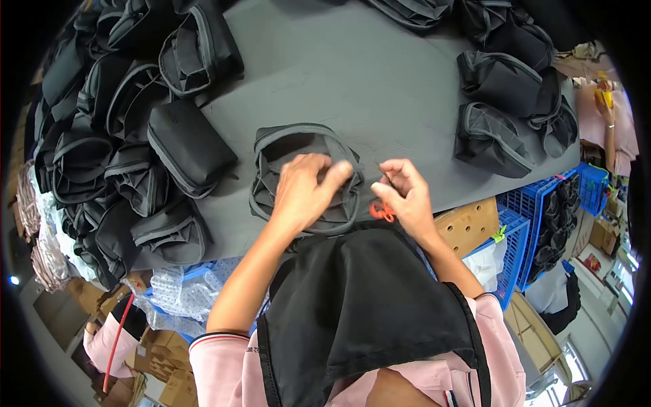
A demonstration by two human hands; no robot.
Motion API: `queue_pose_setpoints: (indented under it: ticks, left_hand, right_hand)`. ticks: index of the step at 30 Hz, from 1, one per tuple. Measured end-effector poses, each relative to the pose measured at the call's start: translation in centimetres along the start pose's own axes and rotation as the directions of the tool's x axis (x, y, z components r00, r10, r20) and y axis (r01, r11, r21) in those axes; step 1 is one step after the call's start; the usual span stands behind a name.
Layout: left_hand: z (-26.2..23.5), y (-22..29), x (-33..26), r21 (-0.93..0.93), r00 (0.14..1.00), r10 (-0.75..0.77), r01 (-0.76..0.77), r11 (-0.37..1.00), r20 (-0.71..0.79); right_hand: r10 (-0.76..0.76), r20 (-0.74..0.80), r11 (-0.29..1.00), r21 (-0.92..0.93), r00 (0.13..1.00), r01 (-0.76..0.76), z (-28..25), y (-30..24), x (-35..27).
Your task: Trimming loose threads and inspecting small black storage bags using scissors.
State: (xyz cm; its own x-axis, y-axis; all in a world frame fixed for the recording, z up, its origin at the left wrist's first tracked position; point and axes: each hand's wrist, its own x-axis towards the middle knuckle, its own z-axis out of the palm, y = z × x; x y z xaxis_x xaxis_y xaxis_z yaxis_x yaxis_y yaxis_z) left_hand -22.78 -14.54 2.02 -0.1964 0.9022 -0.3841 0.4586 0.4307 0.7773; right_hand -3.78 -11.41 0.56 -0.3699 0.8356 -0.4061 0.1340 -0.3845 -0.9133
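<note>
Pressing down on a black fabric pouch with grey piping, your left hand has its fingers curled and pinching the pouch's edge near the middle of the frame. Your right hand sits just beside it, fingers pressed together around small orange-handled snips, the blades pointing toward the pouch. The pouch lies flat on the grey counter, close to its near edge. Finished black pouches pile up at the left of the frame, more pouches at the upper right. Blue crates stand below the counter at right.
</note>
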Motion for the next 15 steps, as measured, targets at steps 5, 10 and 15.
queue_pose_setpoints:
  ticks: [5,10,15]
  left_hand:
    - [0.1,1.4,-1.6,0.468,0.945,0.259,-0.324,0.822,0.199]
    - [0.3,1.6,0.9,0.433,0.984,0.083,-0.145,0.89,0.158]
    - [0.7,1.4,1.4,0.358,0.993,-0.014,-0.03,0.933,0.12]
  right_hand:
    - [0.235,-0.009,0.97,-0.057,0.972,-0.235,1.4,1.5,0.6]
    - [0.081,-0.126,0.994,-0.067,0.989,-0.09,2.5,3.0,2.3]
    - [0.134,-0.146,0.987,0.108,0.98,-0.119,3.1,2.9,2.9]
